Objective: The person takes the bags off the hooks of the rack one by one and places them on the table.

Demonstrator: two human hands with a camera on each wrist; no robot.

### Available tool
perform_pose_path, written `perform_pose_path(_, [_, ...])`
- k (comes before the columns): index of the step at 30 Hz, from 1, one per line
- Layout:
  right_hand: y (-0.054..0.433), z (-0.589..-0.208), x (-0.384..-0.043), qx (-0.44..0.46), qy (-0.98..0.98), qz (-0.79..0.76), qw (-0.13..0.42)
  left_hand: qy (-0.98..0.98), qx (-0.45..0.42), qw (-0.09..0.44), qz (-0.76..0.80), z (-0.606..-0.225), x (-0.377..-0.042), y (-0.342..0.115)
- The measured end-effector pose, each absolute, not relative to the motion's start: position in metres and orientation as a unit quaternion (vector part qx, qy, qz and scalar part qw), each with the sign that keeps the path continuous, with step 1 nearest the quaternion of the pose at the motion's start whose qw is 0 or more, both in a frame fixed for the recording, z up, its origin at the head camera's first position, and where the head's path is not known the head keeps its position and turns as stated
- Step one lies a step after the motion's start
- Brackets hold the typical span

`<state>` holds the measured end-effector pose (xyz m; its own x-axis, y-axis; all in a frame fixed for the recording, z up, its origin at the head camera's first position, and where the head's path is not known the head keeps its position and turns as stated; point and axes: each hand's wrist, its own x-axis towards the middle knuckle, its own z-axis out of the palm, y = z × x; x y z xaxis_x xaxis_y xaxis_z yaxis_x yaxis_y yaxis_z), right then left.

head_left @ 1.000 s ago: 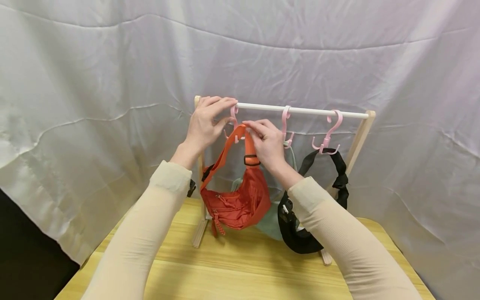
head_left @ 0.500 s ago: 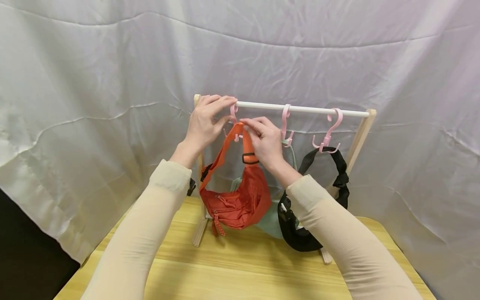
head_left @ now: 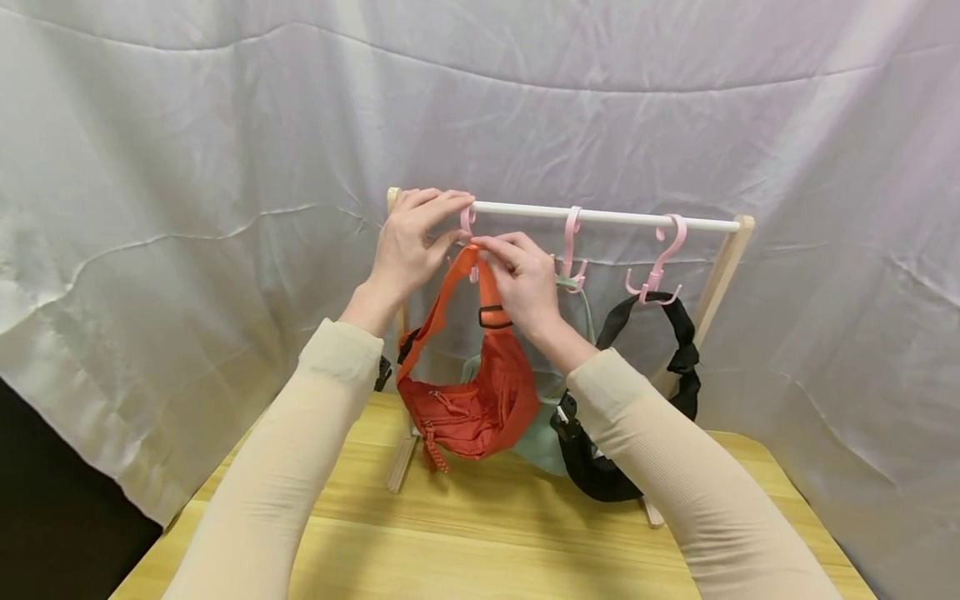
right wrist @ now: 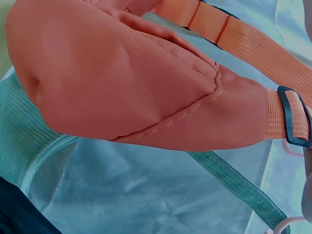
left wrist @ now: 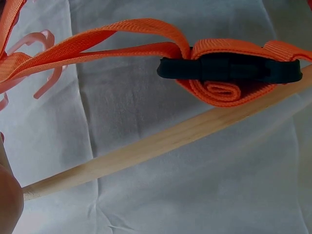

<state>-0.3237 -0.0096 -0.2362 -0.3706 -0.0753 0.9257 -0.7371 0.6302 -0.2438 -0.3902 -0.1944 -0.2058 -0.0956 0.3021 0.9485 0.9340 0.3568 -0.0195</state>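
Observation:
In the head view, a red-orange sling bag (head_left: 480, 421) hangs below its orange strap (head_left: 448, 296). My right hand (head_left: 525, 279) pinches the strap's top, right beside the left pink hook (head_left: 467, 218). Whether the strap sits on a prong is hidden by fingers. My left hand (head_left: 412, 237) lies over the left end of the white rod (head_left: 525, 210), with thumb and forefinger about that hook's stem. The left wrist view gives the strap's black buckle (left wrist: 229, 69) and pink prongs (left wrist: 48, 87). Red fabric of the bag (right wrist: 126, 83) fills much of the right wrist view.
A black bag (head_left: 600, 479) hangs from the right pink hook (head_left: 663, 262). Behind the orange bag, a green bag (head_left: 543, 442) hangs from the middle pink hook (head_left: 571, 242). The wooden rack (head_left: 723, 271) stands on a wooden table (head_left: 420, 546) before grey curtains (head_left: 300, 125).
My right hand has shifted slightly left, bringing the strap's top closer to the left hook and left thumb. The bag followed a little leftward. My left hand has stayed in place.

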Motion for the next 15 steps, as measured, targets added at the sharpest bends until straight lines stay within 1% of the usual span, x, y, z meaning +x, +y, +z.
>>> perform_pose_path(15, [-0.0122,-0.2387,-0.3234,0.273,-0.759,0.326,0.493,-0.669,-0.464,0.481,-0.327,-0.2077,-0.3916,-0.1964])
